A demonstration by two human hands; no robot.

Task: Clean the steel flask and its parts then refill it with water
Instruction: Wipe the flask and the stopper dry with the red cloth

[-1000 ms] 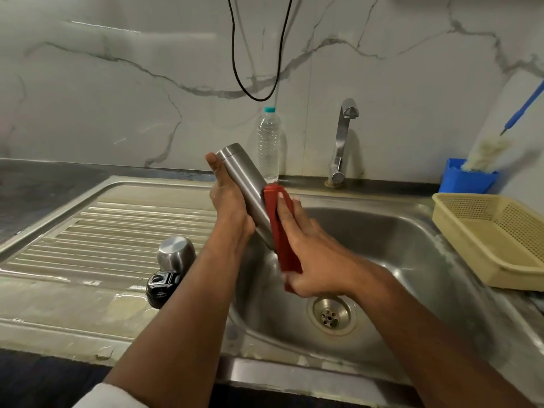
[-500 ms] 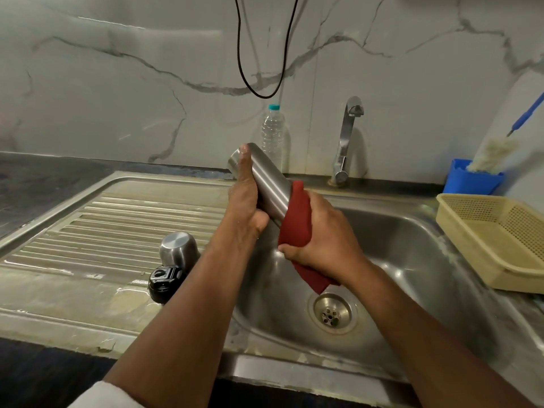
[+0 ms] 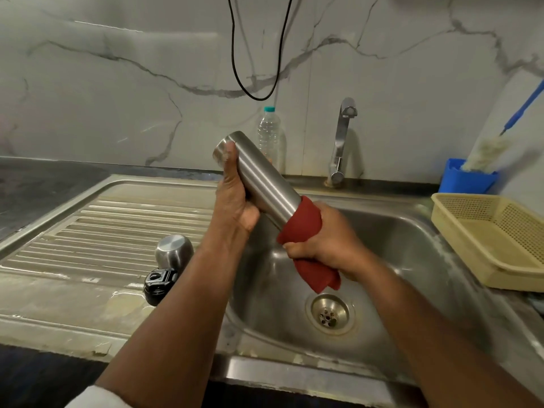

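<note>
The steel flask (image 3: 259, 175) is tilted over the sink, its base pointing up and left. My left hand (image 3: 234, 198) grips its upper part, thumb on the base. My right hand (image 3: 326, 240) is wrapped around the flask's lower end through a red cloth (image 3: 303, 225), which hides the mouth. A tail of the cloth hangs below my fist. On the draining board to the left, the steel cup lid (image 3: 173, 251) stands upside down beside the black stopper (image 3: 159, 282).
The steel sink basin (image 3: 412, 260) with its drain (image 3: 330, 313) lies under my hands. A tap (image 3: 341, 142) and a plastic water bottle (image 3: 268, 134) stand at the back wall. A yellow basket (image 3: 494, 237) and a blue tub (image 3: 465, 178) with a brush sit at the right.
My right hand has slid the red cloth down the flask from its middle to the lower end and closed around it. The left hand's thumb has moved onto the base.
</note>
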